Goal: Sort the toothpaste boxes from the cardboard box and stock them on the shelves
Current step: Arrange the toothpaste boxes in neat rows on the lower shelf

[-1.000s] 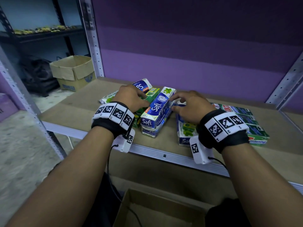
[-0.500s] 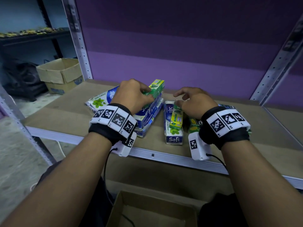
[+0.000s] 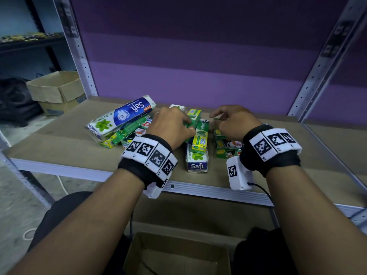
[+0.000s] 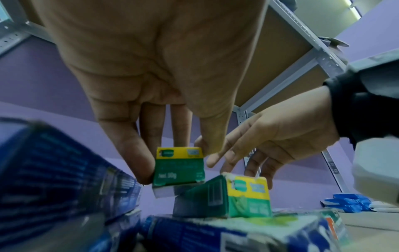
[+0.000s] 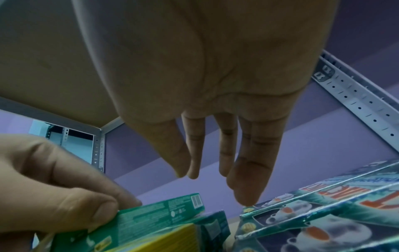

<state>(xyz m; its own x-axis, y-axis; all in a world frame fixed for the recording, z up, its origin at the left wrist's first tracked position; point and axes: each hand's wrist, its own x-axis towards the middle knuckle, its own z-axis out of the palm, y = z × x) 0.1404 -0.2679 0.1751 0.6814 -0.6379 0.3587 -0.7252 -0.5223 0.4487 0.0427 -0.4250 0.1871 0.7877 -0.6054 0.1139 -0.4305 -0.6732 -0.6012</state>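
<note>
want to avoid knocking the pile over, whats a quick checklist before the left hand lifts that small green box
1. Left hand grip on green box: ok, thumb and fingers pinch its sides.
2. Box free of neighbours: cannot tell, its lower corner sits close to a second green box.
3. Right hand out of the way: not ok, it hovers just beside, holding nothing.
4. Support underneath: ok, the second box rests on a Safi box.
5. Shelf space to set it down: ok.

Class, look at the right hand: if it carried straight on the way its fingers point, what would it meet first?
Probably the green boxes with teacups: the right hand hangs just above them, fingers pointing down at their near edge. Depth is unclear.
</note>
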